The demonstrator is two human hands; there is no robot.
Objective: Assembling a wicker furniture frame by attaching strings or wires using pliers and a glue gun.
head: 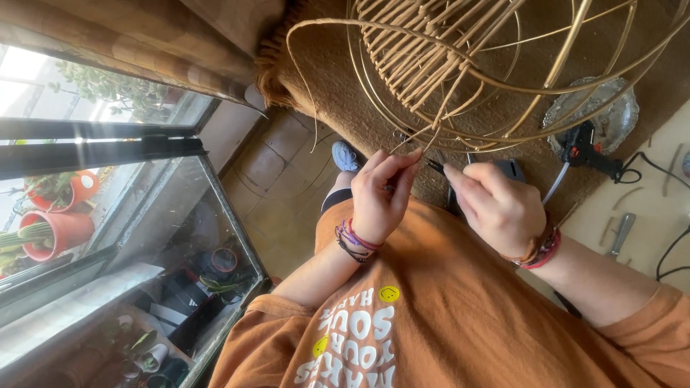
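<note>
Rattan strands and thin gold wire form a round basket frame (489, 65) that fills the upper centre of the head view, resting over a brown fringed rug (338, 93). Loose strand ends hang from the frame's lower rim toward the person.

Left to right:

1. Left hand (381, 194): fingers pressed together, tips pinching a pale strand end (415, 144) where it comes off the rim. The strand runs up and to the right from the fingertips into the woven section, so its long axis points away from the body.
2. Between the hands: a small dark tool tip (435, 166), just below the rim and just beside the left fingertips.
3. Right hand (496, 205): closed around that tool, index finger extended along it. The tool's handle is hidden in the fist.
4. Far right: a black hot-glue gun (586, 147) on a silvery dish (618, 108), well apart from both hands.

The left hand is the nearer one to the strand; the frame lies directly ahead of both hands, above them in the view.
</note>
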